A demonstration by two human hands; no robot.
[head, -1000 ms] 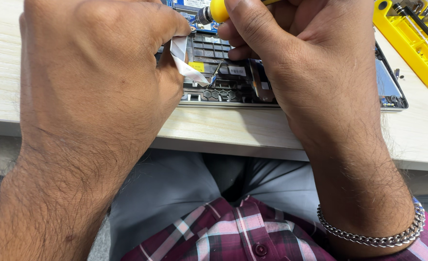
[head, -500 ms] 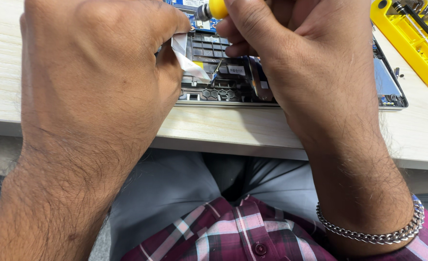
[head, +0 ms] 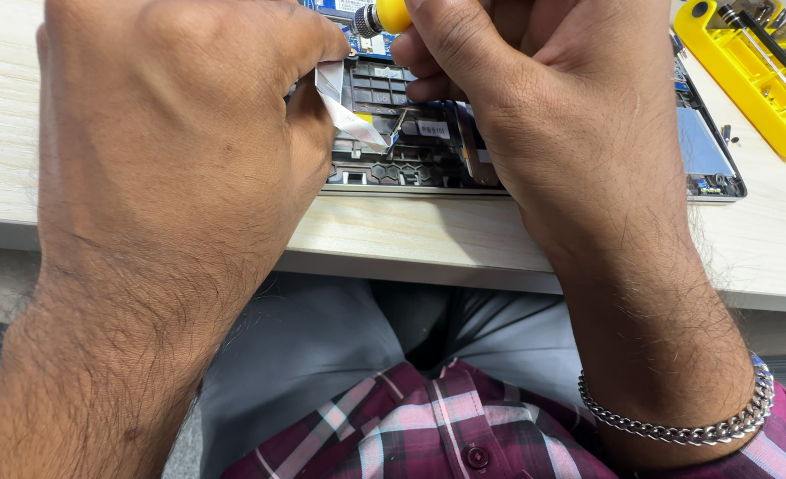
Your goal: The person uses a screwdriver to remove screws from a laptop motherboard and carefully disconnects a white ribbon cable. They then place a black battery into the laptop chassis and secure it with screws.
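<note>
My left hand [head: 171,151] fills the 9 o'clock half of the view, knuckles up, its grip pinched shut on a white ribbon cable [head: 344,106] that bends out from under my fingers and runs down toward 4 o'clock into the opened laptop [head: 428,151]. My right hand [head: 552,133] sits at 1 o'clock, grip closed around a yellow-handled screwdriver [head: 384,16] whose handle and dark collar poke out at 12 o'clock, right against the top edge of the frame; its thin shaft slants down to the laptop's internals just beside the cable's lower end. The gap between my two hands is narrow, only a slot over the dark plastic framework and a small labelled part.

The laptop lies on the pale wood-grain bench [head: 393,239], its near edge running parallel to and close behind the bench's front edge, leaving a slim strip of bare wood at 6 o'clock. At 3 o'clock the laptop's corner shows past my right wrist, with open bench beyond it. At 2 o'clock a yellow bit tray [head: 747,80] rests near the laptop's right edge, cut off by the frame; a few tiny screws [head: 726,133] lie between them. A chain bracelet [head: 676,426] circles my right wrist at 5 o'clock, below the bench's edge, over my plaid shirt [head: 428,426] and grey trousers [head: 322,346].
</note>
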